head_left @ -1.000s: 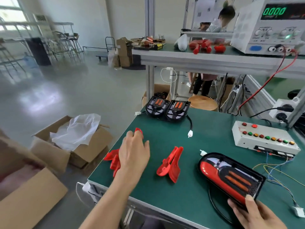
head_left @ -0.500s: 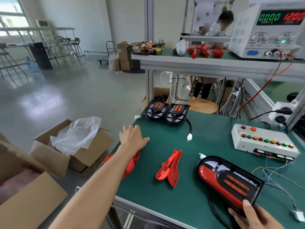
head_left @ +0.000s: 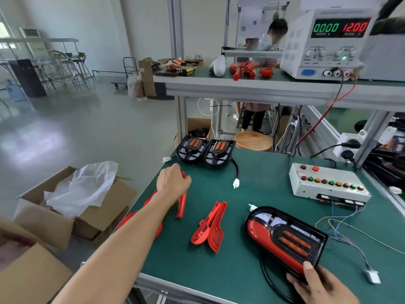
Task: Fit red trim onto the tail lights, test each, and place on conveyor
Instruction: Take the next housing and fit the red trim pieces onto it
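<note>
Head view: left hand (head_left: 174, 182) curls around a slim red trim (head_left: 182, 204); right hand (head_left: 321, 286) grips the glossy black tail light (head_left: 285, 240), red-fronted, two orange strips inside

Left hand (head_left: 173, 182) grips red trim (head_left: 181, 205); right hand (head_left: 322, 286) holds tail light (head_left: 285, 240)

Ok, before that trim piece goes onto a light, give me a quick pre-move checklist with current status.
1. Left hand grips a red trim piece: ok.
2. Right hand steadies the trimmed tail light at its near end: ok.
3. Two untrimmed tail lights wait at the far edge of the table: ok.
4. Spare trim pair lies free at mid-table: ok.
5. Power supply reads 12.00: ok.
6. Trimmed light's connector plugged in for testing: cannot tell.
</note>
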A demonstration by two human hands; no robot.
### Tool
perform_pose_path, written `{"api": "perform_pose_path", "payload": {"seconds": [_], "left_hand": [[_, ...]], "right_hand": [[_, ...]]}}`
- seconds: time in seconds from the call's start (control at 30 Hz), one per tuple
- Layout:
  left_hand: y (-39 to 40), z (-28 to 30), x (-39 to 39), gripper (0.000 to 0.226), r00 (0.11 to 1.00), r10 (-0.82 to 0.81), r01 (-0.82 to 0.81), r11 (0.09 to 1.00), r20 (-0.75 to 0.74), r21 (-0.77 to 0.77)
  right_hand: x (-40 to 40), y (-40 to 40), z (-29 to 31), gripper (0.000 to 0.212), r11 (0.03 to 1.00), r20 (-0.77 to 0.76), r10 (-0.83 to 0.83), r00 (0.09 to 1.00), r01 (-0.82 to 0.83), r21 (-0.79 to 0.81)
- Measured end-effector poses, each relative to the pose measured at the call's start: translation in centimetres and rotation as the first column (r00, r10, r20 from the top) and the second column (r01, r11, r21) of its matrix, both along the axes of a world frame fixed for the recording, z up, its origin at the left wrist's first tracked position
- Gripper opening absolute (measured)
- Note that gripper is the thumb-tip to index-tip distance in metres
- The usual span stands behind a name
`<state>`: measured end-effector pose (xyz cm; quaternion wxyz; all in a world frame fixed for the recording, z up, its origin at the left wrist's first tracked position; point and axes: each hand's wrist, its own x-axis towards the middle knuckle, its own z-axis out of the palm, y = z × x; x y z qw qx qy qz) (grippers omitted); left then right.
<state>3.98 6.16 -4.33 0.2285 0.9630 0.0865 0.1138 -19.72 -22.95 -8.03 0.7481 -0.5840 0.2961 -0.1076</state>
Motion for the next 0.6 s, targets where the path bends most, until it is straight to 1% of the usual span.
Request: {"api": "perform_pose_path", "payload": {"seconds": [0.07, 0.1, 0.13, 0.17, 0.2, 0.27, 0.3, 0.37, 0.4, 0.43, 0.47, 0.5, 0.53, 0.6], "left_hand": [[-0.7, 1.2, -0.2, 0.02, 0.997, -0.028, 0.046, 0.965, 0.073, -0.258], [-1.2, 1.8, -0.3, 0.02, 0.994, -0.028, 0.068, 0.924, 0.109, -0.376], [-1.7, 2.6, -0.4, 0.022, 0.99, -0.015, 0.082, 0.865, 0.137, -0.496], [-2.4, 3.3, -0.5, 0.028, 0.989, -0.001, 0.094, 0.781, 0.15, -0.617], [-3.2, 3.9, -0.5, 0.034, 0.988, 0.002, 0.115, 0.672, 0.156, -0.732], [-4.9, 4.7, -1.1, 0.033, 0.986, -0.037, 0.163, 0.443, 0.163, -0.882], [-5.9, 5.0, -1.7, 0.027, 0.983, -0.07, 0.182, 0.354, 0.168, -0.917], [-8.1, 5.2, -3.2, 0.011, 0.972, -0.151, 0.213, 0.227, 0.182, -0.95], [-9.3, 5.2, -4.1, 0.009, 0.964, -0.188, 0.224, 0.185, 0.189, -0.957], [-10.4, 5.1, -4.8, 0.012, 0.958, -0.213, 0.226, 0.157, 0.19, -0.961], [-11.6, 4.9, -5.4, 0.015, 0.956, -0.229, 0.22, 0.147, 0.183, -0.964], [-12.8, 4.7, -6.0, 0.018, 0.954, -0.243, 0.215, 0.151, 0.175, -0.965], [-13.9, 4.6, -6.6, 0.02, 0.95, -0.26, 0.215, 0.154, 0.171, -0.964], [-15.9, 4.2, -7.6, 0.028, 0.942, -0.287, 0.221, 0.131, 0.176, -0.967]], "right_hand": [[0.1, -0.3, -0.1, 0.014, 0.999, -0.008, -0.04, 0.999, 0.04, 0.02], [0.0, -0.4, -0.3, 0.014, 0.997, -0.014, -0.07, 0.997, 0.071, 0.022], [-0.1, -0.3, -0.3, 0.013, 0.996, -0.024, -0.084, 0.996, 0.084, 0.001], [-0.1, -0.2, -0.2, 0.013, 0.996, -0.027, -0.091, 0.995, 0.091, -0.028], [-0.2, -0.2, -0.1, 0.012, 0.991, -0.039, -0.108, 0.993, 0.104, -0.079], [-0.2, -0.3, -0.2, 0.013, 0.972, -0.073, -0.15, 0.986, 0.133, -0.193], [-0.3, -0.5, -0.3, 0.017, 0.953, -0.086, -0.156, 0.984, 0.128, -0.273], [-0.7, -1.0, -0.1, 0.027, 0.859, -0.105, -0.204, 0.973, 0.127, -0.496], [-0.9, -1.2, 0.4, 0.029, 0.792, -0.058, -0.238, 0.97, 0.159, -0.589], [-1.1, -1.2, 0.9, 0.028, 0.732, 0.029, -0.24, 0.97, 0.201, -0.651], [-1.3, -1.2, 1.6, 0.024, 0.689, 0.1, -0.204, 0.974, 0.215, -0.692], [-1.3, -1.4, 2.1, 0.02, 0.668, 0.147, -0.146, 0.978, 0.207, -0.715], [-1.1, -1.6, 2.6, 0.017, 0.68, 0.157, -0.087, 0.984, 0.173, -0.712], [-0.3, -2.3, 3.9, 0.014, 0.737, 0.139, 0.023, 0.99, 0.077, -0.671]]}}
